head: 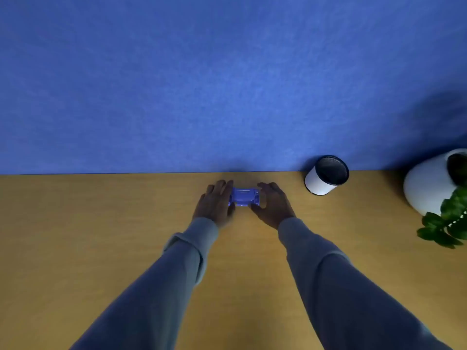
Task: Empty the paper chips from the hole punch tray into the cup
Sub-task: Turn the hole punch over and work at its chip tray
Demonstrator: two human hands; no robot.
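A small blue hole punch (244, 197) lies on the wooden table (101, 223) near the blue wall. My left hand (216, 203) wraps its left end and my right hand (274, 204) wraps its right end, fingers curled over the far side and thumbs at the near side. The punch appears to rest on the table. The tray and any paper chips are not visible. A white cup (326, 176) with a dark rim and dark inside stands upright to the right of my right hand, against the wall.
A blue wall panel (227, 84) rises right behind the punch. A white round pot (429, 183) with green leaves (449, 223) stands at the far right of the table. Grey sleeves cover both forearms.
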